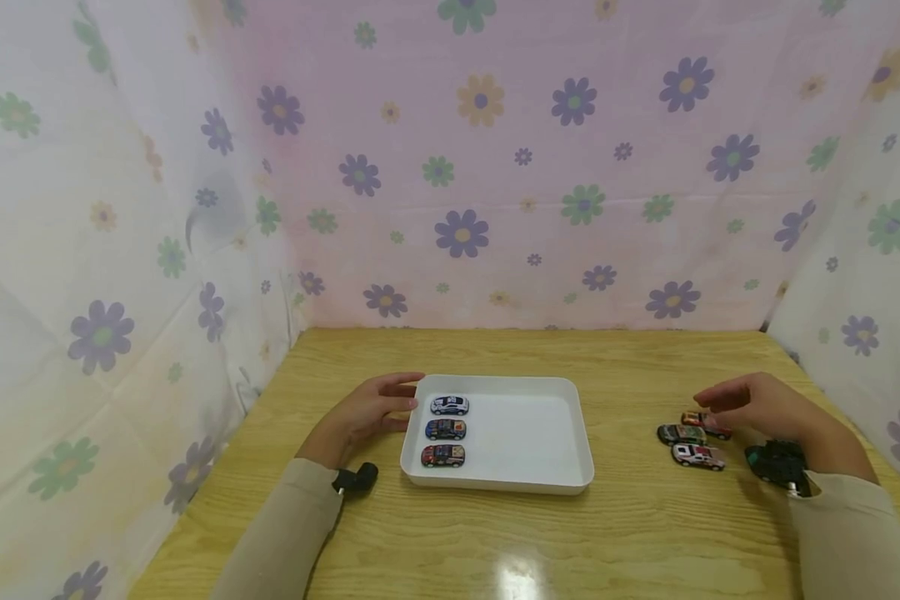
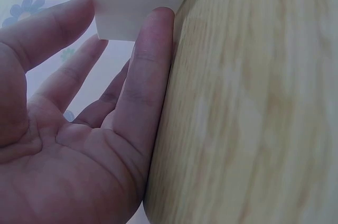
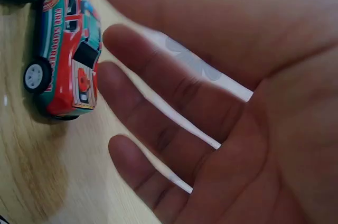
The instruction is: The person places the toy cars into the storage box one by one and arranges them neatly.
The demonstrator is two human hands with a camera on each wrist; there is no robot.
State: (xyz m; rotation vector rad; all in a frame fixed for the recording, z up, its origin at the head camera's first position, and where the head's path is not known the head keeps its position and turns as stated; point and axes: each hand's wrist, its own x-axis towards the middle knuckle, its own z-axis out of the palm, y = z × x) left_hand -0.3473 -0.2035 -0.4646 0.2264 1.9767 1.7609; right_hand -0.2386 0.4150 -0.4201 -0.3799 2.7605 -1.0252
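Observation:
A white tray point(image 1: 526, 433) lies on the table. Along its left side, three toy cars form a column: a white one point(image 1: 449, 405), a blue one point(image 1: 446, 429) and a red one point(image 1: 443, 456). My left hand point(image 1: 375, 408) is at the tray's left wall, its spread fingertips against the white side point(image 2: 132, 2) in the left wrist view. Over on the right, my right hand point(image 1: 768, 408) hovers with loose fingers by a red and green toy car point(image 3: 71, 57). Beside that car sit a dark green car point(image 1: 681, 434) and a white and red car point(image 1: 697, 457).
The wooden table point(image 1: 495, 533) has flowered cloth point(image 1: 525, 167) hanging behind it and at both sides. A small black camera sits at each wrist, the left one point(image 1: 356, 478) close to the tray's front left corner.

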